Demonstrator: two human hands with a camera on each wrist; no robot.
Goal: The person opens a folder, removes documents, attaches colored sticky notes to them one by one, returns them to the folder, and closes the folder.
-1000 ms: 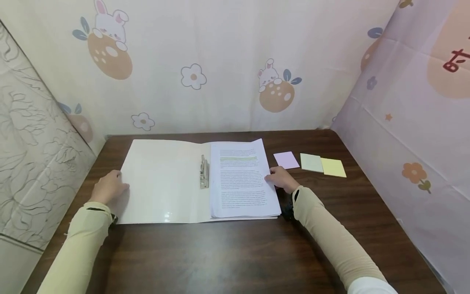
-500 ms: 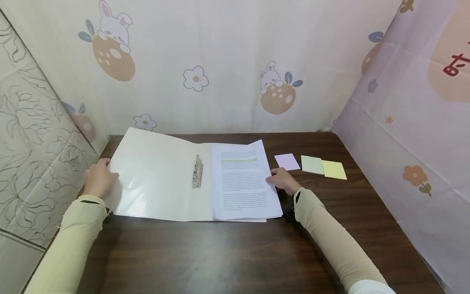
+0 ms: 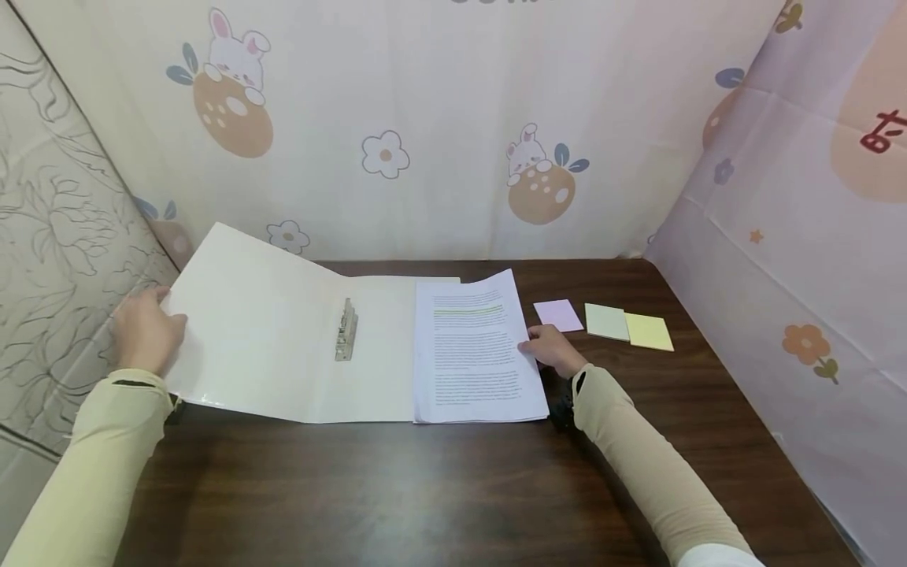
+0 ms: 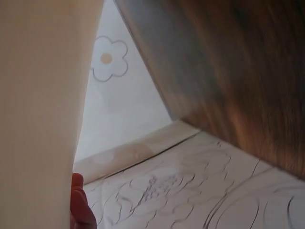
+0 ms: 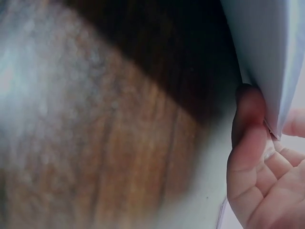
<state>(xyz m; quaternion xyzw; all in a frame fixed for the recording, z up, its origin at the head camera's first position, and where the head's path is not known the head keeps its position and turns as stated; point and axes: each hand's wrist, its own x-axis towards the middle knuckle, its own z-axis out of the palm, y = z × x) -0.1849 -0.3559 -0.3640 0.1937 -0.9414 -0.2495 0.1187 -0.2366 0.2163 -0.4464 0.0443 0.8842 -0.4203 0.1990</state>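
A: What are the hands doing?
B: The left hand [image 3: 146, 329] grips the outer edge of the left cover [image 3: 244, 331], thumb on the inner face, and holds that cover tilted up off the table. The right hand [image 3: 556, 349] pinches the right edge of a sheaf of printed sheets [image 3: 476, 354]; the right wrist view shows the paper caught between its digits.

A: What has just changed?
B: The left cover has risen, and the white file binder [image 3: 383, 394] has slid left with its metal clip [image 3: 346, 329], while the sheaf has hardly moved. More of the binder's bare right side now shows. I'd judge that the binder is being drawn from under the sheaf, with the right hand steadying the paper.

A: Is anything in the binder?
B: Nothing I can see in the clip, which stands apart from the paper. The sheaf overlaps the binder's right side, its right part reaching past that side's edge. Whether the clip is latched, I can't tell.

A: And farther out?
B: A lilac sticky pad [image 3: 558, 316] lies just beyond the right hand; a pale green pad [image 3: 606, 321] and a yellow pad [image 3: 649, 331] sit together to its right on the dark wood table [image 3: 453, 488].
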